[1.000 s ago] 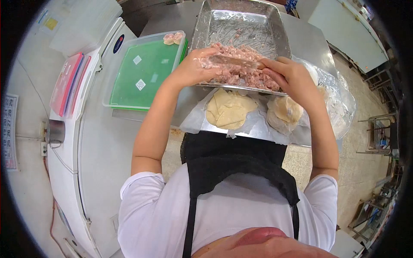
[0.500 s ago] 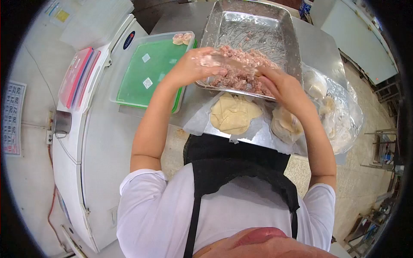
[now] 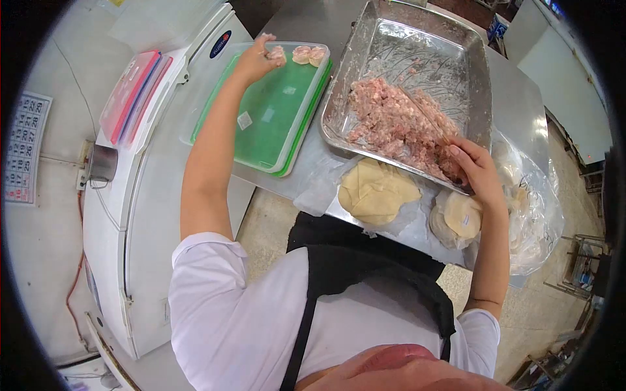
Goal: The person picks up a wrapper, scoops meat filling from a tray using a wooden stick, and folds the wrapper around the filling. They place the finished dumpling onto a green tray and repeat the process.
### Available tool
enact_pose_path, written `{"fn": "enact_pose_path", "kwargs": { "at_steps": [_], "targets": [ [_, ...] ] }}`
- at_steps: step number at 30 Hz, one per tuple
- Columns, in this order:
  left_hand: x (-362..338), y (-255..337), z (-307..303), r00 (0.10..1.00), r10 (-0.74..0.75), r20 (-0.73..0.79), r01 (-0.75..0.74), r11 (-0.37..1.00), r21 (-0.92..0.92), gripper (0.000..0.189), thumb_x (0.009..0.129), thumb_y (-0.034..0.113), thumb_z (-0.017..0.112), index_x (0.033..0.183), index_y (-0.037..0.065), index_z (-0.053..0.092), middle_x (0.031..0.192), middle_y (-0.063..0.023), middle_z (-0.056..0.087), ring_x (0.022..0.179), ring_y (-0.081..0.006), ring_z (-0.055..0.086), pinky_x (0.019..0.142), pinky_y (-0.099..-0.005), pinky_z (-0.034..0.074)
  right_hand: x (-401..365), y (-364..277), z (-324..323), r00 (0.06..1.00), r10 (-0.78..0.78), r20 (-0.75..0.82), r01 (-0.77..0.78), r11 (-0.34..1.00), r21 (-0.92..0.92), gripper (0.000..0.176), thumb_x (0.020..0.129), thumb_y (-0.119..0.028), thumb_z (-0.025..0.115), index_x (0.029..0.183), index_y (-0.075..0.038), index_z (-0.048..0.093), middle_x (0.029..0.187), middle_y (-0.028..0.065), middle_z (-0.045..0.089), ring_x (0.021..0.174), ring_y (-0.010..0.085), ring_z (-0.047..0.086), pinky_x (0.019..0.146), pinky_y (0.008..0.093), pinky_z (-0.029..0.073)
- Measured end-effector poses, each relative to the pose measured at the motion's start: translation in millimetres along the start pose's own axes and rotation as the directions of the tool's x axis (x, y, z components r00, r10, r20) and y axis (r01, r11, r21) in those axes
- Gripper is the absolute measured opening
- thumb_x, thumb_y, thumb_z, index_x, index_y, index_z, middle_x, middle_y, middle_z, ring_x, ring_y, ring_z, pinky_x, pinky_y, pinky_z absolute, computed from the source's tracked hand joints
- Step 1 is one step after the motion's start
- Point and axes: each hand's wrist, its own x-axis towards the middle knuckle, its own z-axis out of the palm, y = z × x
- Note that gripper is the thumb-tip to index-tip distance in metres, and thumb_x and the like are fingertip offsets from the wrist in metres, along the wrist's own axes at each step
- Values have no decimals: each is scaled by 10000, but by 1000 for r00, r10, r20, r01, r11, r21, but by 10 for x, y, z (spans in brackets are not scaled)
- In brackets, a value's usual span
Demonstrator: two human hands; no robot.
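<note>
Left hand (image 3: 255, 60) at tray (image 3: 261, 124), right hand (image 3: 475, 166) at pan (image 3: 417, 42).
Left, 11 o'clock: fingertips pinch one dumpling (image 3: 277, 52) at the far rim of the green-floored tray; two more dumplings (image 3: 310, 55) at its 3 o'clock, three in all. Right, 3 o'clock: closed round a thin stick (image 3: 424, 114) lying in the minced meat (image 3: 391, 120), fingertips hidden behind the pan rim. One pan. Two wrapper stacks (image 3: 378, 192) at its 6 o'clock, the right one blurred under plastic.
</note>
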Motion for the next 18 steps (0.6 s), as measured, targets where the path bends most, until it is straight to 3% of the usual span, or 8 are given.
{"fn": "enact_pose_path", "kwargs": {
  "at_steps": [4,7,9,10,13,15,16,18],
  "targets": [
    [209,-17,237,995,67,-79,-69,997,-18,868,749,247,785,1474,153,316,1066,-185,666,981,-319,655,854,-386,504,18,43,42,998,-27,-56,26,999,-19,292,936,-216,634,1154,-24,664,687,-90,514,542,5,359,475,188,242],
    [234,87,244,999,-45,-12,45,998,50,872,761,238,773,1488,190,294,1019,-172,679,972,-331,655,852,-398,506,-6,-8,65,998,55,-37,-57,996,-64,291,932,-205,635,1157,-22,661,733,-67,546,595,30,427,521,206,326],
    [221,95,301,999,-21,-40,24,998,55,864,771,237,766,1490,199,288,1033,-172,677,971,-344,654,852,-405,505,21,89,96,993,-121,4,121,990,-78,290,937,-196,625,1159,-11,656,789,-31,591,700,59,500,617,242,409],
    [214,73,334,997,6,-73,-1,998,68,857,781,235,759,1492,207,283,1047,-172,675,971,-357,652,852,-413,504,39,74,85,994,-114,6,114,990,-86,290,937,-196,625,1159,-11,656,789,-31,591,700,59,500,617,242,409],
    [203,23,432,989,80,-128,-70,995,76,856,793,224,745,1500,202,262,1196,-195,627,1021,-376,638,882,-427,500,110,-80,32,994,58,97,-27,956,-293,278,911,-168,634,1136,-8,660,834,64,640,779,158,588,727,309,462],
    [210,20,338,993,103,-58,-102,995,21,856,793,223,746,1499,201,263,1274,-201,578,1067,-375,621,910,-428,491,129,-334,34,932,-220,289,363,572,-735,233,876,-169,642,1038,-7,681,868,157,643,784,276,627,727,371,476],
    [212,-34,303,991,131,2,-131,991,-17,856,792,222,746,1498,200,263,1352,-206,529,1113,-375,603,939,-430,482,129,-495,24,936,-208,285,353,570,-742,233,876,-169,642,1038,-7,681,868,157,643,784,276,627,727,371,476],
    [146,21,233,981,193,-25,-193,981,-9,787,805,206,736,1475,176,325,1452,-175,440,1194,-364,557,989,-411,461,131,-804,22,981,-74,181,195,299,-934,202,853,-190,639,936,-10,675,876,185,628,822,352,619,736,436,471]
  ]
}}
